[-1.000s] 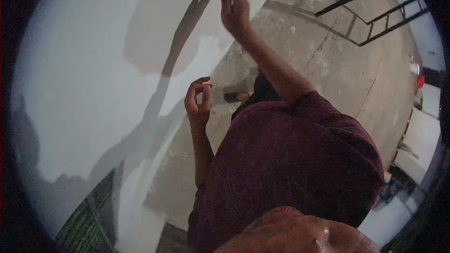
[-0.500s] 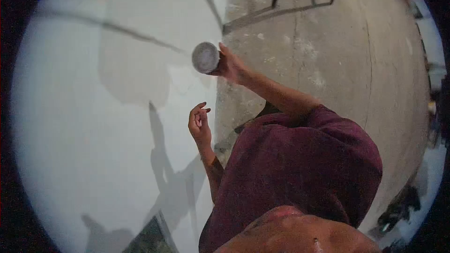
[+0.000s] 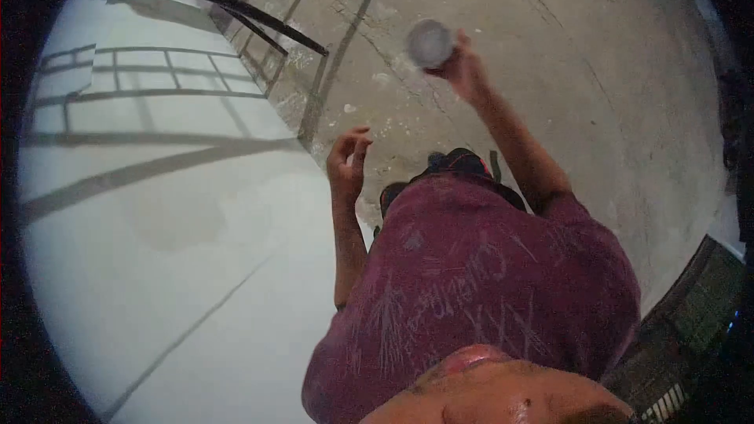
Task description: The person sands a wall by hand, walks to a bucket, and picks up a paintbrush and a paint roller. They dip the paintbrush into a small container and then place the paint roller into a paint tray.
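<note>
A round grey disc-shaped object is held out in front of me at the upper middle, over the concrete floor. My right hand is wrapped round its right side, with the arm stretched forward. Lower and to the left, my left hand is raised near the edge of the white wall. Its fingers are loosely bent and apart, and nothing shows between them. Blur hides the detail of the disc's face.
Black metal bars cross the upper left and cast a grid of shadows on the wall. The concrete floor has cracks and pale spots. A dark greenish panel stands at the lower right.
The view has turned, with more floor and the black bars showing. My right hand and the disc have moved away from the wall and now appear over the floor. My left hand is still raised.
</note>
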A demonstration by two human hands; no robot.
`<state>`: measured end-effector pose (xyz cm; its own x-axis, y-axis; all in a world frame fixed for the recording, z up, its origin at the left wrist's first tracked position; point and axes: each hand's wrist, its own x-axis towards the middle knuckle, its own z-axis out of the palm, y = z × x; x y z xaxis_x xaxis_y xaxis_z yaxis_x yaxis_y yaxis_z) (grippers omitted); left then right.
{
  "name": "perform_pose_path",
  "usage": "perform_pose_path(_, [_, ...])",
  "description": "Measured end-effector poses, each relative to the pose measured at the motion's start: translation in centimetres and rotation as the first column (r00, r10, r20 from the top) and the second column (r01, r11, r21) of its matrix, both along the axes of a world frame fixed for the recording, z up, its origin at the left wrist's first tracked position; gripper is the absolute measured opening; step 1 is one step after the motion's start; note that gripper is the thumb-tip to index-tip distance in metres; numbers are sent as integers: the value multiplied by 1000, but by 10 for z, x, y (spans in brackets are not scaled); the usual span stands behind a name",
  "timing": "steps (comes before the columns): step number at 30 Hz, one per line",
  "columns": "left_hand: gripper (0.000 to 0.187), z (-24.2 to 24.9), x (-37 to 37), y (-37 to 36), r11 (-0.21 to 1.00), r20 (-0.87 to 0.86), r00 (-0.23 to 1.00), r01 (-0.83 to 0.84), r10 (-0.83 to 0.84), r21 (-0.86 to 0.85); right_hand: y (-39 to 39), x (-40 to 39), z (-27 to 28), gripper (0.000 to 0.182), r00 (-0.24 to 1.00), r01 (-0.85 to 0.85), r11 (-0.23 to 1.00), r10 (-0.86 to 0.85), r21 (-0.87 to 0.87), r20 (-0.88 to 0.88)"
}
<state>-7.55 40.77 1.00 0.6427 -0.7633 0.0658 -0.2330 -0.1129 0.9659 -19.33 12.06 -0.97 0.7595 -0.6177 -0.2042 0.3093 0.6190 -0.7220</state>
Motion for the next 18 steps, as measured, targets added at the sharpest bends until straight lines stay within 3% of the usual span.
perform_pose_path(3, [22,75,11,-46,987,-12,987,162,-162,12,-26,-65,20,68,971,232,958,-238,-171,-13])
perform_pose_path(5, [23,69,62,-79,978,-96,974,209,-207,12,-21,-51,54,63,914,400,911,-388,97,-121])
perform_pose_path(7, [23,59,115,-117,973,-176,958,229,-226,-1,-32,-20,65,62,846,499,857,-448,133,-289])
perform_pose_path(9, [25,31,153,-132,930,-279,895,367,-348,16,-22,-4,22,60,844,499,853,-437,155,-312])
perform_pose_path(11, [26,51,169,-133,926,-276,898,373,-342,66,-5,9,6,61,855,476,856,-395,204,-336])
perform_pose_path(12, [26,47,187,-187,913,-290,893,390,-344,119,-50,32,-5,60,855,470,848,-367,247,-367])
perform_pose_path(13, [26,7,222,-301,914,-243,900,395,-362,99,-165,73,-31,59,867,442,842,-313,310,-387])
perform_pose_path(14, [26,2,245,-337,926,-228,911,369,-342,85,-201,99,-36,59,879,416,859,-296,298,-373])
perform_pose_path(18, [29,-22,330,-362,938,-283,918,322,-277,128,-240,208,-50,58,915,305,907,-194,290,-355])
